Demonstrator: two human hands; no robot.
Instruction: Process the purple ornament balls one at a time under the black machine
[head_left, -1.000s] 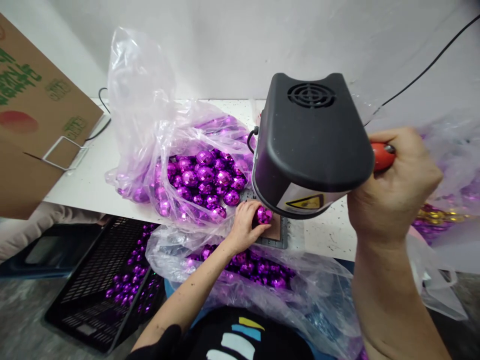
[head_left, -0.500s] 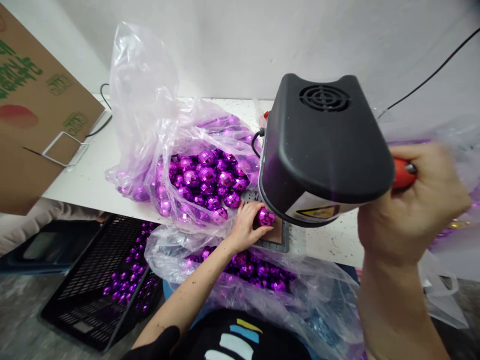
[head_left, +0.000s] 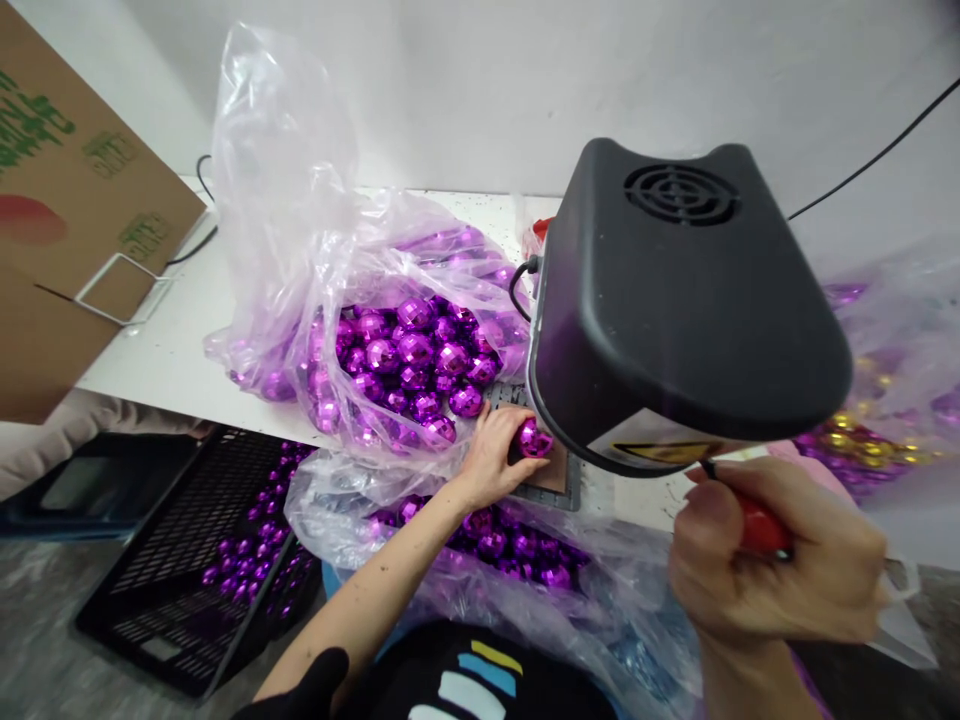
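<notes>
My left hand (head_left: 495,450) pinches a shiny purple faceted ball (head_left: 534,437) between thumb and fingers. It holds the ball over the grey base plate (head_left: 568,486), beneath a black machine housing (head_left: 690,300) with a vent and a warning label. My right hand (head_left: 780,550) is wrapped round the red handle (head_left: 763,528) of a lever at the machine's right side. What lies under the housing above the ball is hidden. Close behind my left hand, an open clear plastic bag (head_left: 285,240) is full of similar purple balls (head_left: 415,349).
Another clear bag (head_left: 330,500) with purple balls lies below my left forearm. A black crate (head_left: 180,560) with purple balls stands at lower left, beside a cardboard box (head_left: 90,230) higher up. Gold and purple balls (head_left: 862,440) in plastic are at right. A cable runs along the wall.
My right hand has come down and slightly left with the red handle. My left hand and its ball stay in nearly the same place. The view has shifted slightly.
</notes>
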